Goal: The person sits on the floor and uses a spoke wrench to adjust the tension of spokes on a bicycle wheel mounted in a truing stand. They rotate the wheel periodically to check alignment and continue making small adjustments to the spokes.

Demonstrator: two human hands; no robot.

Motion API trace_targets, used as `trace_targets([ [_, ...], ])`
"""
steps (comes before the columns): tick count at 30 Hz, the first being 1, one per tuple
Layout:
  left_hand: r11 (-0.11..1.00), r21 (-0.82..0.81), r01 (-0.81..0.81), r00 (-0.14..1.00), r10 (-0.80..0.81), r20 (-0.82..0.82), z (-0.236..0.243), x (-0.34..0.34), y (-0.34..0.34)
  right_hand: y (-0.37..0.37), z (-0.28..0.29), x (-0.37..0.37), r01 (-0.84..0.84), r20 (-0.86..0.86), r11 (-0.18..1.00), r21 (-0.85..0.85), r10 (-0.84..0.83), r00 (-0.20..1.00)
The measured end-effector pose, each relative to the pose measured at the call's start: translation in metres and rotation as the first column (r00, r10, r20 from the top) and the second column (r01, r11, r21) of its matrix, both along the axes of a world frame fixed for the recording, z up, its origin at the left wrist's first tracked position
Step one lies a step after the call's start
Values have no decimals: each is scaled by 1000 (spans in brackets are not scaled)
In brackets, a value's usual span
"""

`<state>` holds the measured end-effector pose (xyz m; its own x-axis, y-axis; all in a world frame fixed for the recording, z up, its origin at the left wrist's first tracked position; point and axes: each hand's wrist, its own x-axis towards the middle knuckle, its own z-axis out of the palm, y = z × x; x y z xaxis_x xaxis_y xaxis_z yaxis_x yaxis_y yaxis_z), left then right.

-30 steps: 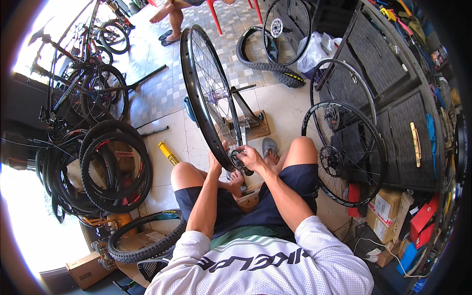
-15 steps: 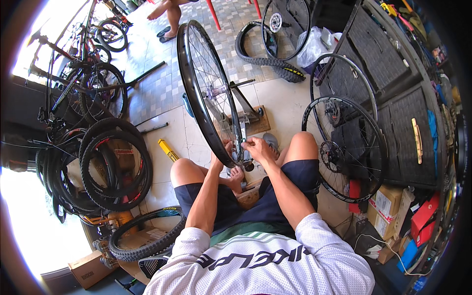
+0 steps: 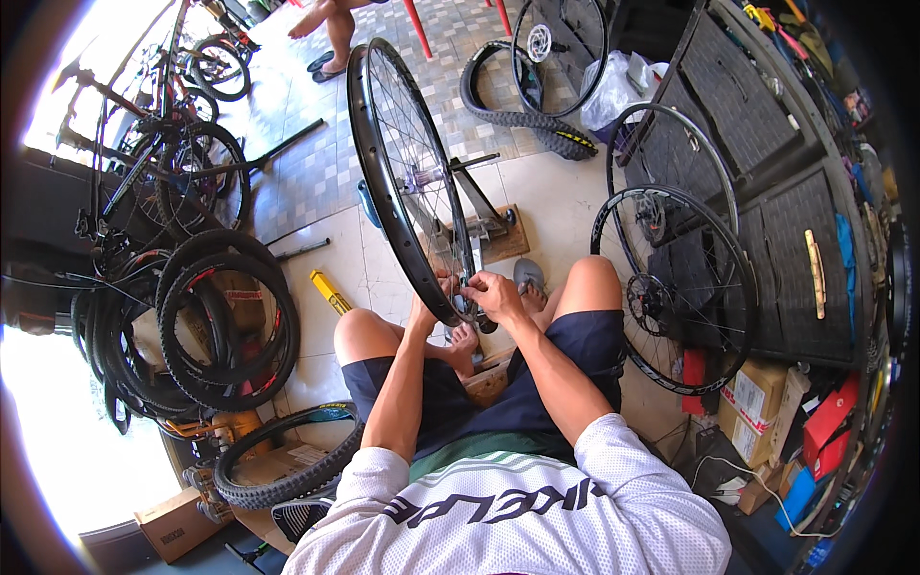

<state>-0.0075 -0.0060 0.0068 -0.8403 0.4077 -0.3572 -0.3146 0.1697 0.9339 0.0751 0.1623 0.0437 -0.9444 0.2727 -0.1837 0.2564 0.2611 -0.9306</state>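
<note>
A bare black bicycle wheel rim point(image 3: 370, 158) stands upright, mounted at its hub in a metal truing stand point(image 3: 470, 206) on a wooden base point(image 3: 508, 240). My right hand point(image 3: 494, 294) is at the lower right side of the wheel, its fingers pinched together by the spokes close to the rim. Whatever sits between those fingertips is too small to make out. On the other side, my left hand point(image 3: 440, 294) reaches up to the lower part of the wheel; the rim and spokes partly hide its fingers.
Loose tyres point(image 3: 228, 321) are piled at the left, with bicycles point(image 3: 158, 144) behind them. A yellow box point(image 3: 329, 291) lies on the floor near my left knee. Spoked wheels point(image 3: 671, 287) lean against dark drawers point(image 3: 795, 268) at the right. Another person's leg point(image 3: 338, 38) shows at the top.
My right hand has shifted a little left, closer to the rim and spokes. The left hand stays at the bottom of the wheel.
</note>
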Motion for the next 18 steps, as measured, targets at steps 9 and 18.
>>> trace_targets([
  [9,994,-104,19,997,-27,-69,-9,-4,-8,0,6,0,-110,-7,994,-19,110,994],
  [18,988,-151,0,998,-10,-64,6,-2,-1,-4,-10,0,-88,-194,985,147,116,974],
])
